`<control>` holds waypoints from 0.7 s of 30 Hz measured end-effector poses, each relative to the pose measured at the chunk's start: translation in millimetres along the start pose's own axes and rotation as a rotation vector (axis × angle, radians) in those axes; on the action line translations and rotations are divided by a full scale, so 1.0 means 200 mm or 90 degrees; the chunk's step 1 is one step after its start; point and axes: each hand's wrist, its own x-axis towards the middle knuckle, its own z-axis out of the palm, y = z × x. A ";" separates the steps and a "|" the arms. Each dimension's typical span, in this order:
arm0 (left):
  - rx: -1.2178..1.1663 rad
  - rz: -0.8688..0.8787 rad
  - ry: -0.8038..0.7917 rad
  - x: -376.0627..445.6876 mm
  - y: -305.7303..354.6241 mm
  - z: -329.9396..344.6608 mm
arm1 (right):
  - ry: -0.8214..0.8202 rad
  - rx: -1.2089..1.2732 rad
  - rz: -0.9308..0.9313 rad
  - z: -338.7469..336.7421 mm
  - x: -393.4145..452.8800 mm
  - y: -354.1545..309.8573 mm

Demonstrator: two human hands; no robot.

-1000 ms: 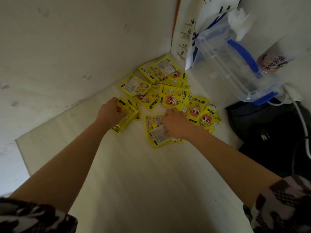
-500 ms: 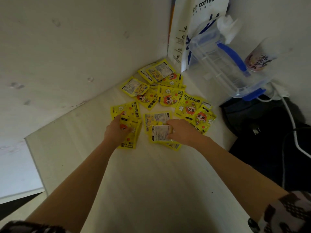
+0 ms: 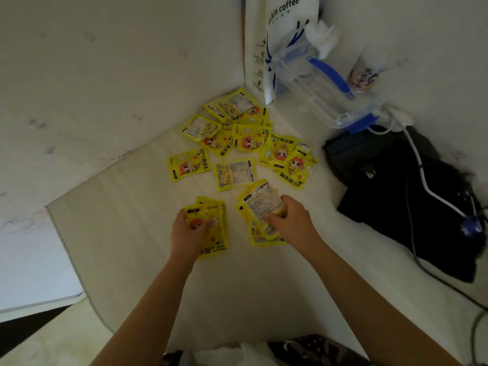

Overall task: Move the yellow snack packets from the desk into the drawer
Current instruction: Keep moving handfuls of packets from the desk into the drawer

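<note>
Several yellow snack packets (image 3: 250, 140) with a cartoon face lie scattered near the desk's far corner. My left hand (image 3: 187, 233) grips a small stack of yellow packets (image 3: 214, 241), held just over the desk. My right hand (image 3: 290, 220) is closed on another bunch of packets (image 3: 260, 204), the top one showing its printed white back. Two loose packets (image 3: 188, 165) lie just beyond my hands. No drawer is in view.
The pale desk (image 3: 137, 233) sits in a corner of white walls. A white coffee bag (image 3: 282, 27), a clear plastic box with blue handle (image 3: 324, 85) and a cup (image 3: 365, 72) stand at the back. A black bag (image 3: 412, 207) with cables lies on the right.
Both hands have pulled back toward me, each drawing a bunch of packets away from the pile. The camera has tipped, showing more of the near desk.
</note>
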 end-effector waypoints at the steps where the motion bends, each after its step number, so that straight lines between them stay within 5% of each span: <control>1: -0.004 0.000 -0.003 -0.04 -0.02 0.00 | 0.008 0.022 0.009 0.01 -0.05 0.02; 21: 0.009 0.041 -0.254 -0.55 -0.48 -0.31 | 0.239 0.354 0.198 0.59 -1.14 0.21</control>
